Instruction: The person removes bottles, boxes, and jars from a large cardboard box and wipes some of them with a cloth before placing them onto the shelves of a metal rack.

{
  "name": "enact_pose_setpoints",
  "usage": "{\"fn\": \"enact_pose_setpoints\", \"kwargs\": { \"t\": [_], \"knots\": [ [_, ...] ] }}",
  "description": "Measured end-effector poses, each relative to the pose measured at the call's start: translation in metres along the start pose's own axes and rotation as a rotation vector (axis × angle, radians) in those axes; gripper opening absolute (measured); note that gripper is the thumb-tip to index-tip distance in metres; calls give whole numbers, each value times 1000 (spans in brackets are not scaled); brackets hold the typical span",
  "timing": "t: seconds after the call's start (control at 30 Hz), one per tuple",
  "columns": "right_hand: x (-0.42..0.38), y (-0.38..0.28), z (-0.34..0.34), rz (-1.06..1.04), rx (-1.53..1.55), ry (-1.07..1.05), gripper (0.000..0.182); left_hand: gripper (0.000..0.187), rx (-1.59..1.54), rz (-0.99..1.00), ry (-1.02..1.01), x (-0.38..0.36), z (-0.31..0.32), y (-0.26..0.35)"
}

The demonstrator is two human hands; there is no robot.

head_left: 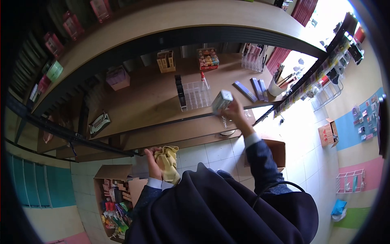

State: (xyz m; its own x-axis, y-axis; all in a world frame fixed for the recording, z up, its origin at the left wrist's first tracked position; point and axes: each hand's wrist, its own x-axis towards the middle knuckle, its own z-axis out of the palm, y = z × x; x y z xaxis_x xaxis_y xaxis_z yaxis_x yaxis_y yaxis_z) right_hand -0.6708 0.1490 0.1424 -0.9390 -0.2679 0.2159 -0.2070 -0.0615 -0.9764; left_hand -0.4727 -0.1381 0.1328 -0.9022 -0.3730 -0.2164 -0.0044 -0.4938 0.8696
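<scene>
My right hand (235, 112) is closed around a small pale box (223, 101), blurred a little, held above the front edge of the wooden shelf (146, 106). Just left of that box stands a clear acrylic organizer (196, 95). A red-capped tube (203, 79) is in its back part, and a column of black items (180, 90) lines its left side. Lower down, in front of the shelf, my left hand (153, 163) grips a yellow cloth (167, 162) that hangs in folds.
Several slim purple boxes (245, 91) and a white cup of brushes (276, 87) occupy the shelf's right end. Small display boxes (208, 59) stand at the back; a wipes pack (100, 123) lies left. On the floor is a carton of goods (115, 203). A metal post borders the right.
</scene>
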Motion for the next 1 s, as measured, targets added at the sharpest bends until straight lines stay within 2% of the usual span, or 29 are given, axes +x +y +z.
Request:
{"fn": "enact_pose_setpoints", "kwargs": {
  "t": [0.07, 0.13, 0.17, 0.3, 0.5, 0.6, 0.7, 0.8, 1.0],
  "knots": [
    [27, 7, -26, 96, -19, 170, 64, 54, 1, -28, 4, -4, -5, 1],
    [53, 23, -35, -9, -543, 200, 64, 54, -10, -43, 9, -8, -7, 2],
    [64, 30, -37, 20, -610, 197, 63, 54, 9, -41, 16, -10, -8, 4],
    [94, 46, -32, 127, -362, 145, 63, 53, 47, -14, 88, -15, -21, 10],
    [98, 58, -29, 132, -329, 84, 67, 55, 47, 39, 215, -19, -36, 14],
    [94, 59, -30, 143, -319, 95, 67, 54, 52, 43, 218, -21, -37, 15],
    [88, 50, -30, 122, -462, 115, 68, 54, 27, 44, 214, -19, -39, 12],
    [87, 44, -27, 168, -410, 116, 68, 54, 42, 47, 221, -16, -43, 8],
    [87, 75, -30, 109, -334, 149, 69, 50, 19, 22, 178, -19, -40, 13]
  ]
}}
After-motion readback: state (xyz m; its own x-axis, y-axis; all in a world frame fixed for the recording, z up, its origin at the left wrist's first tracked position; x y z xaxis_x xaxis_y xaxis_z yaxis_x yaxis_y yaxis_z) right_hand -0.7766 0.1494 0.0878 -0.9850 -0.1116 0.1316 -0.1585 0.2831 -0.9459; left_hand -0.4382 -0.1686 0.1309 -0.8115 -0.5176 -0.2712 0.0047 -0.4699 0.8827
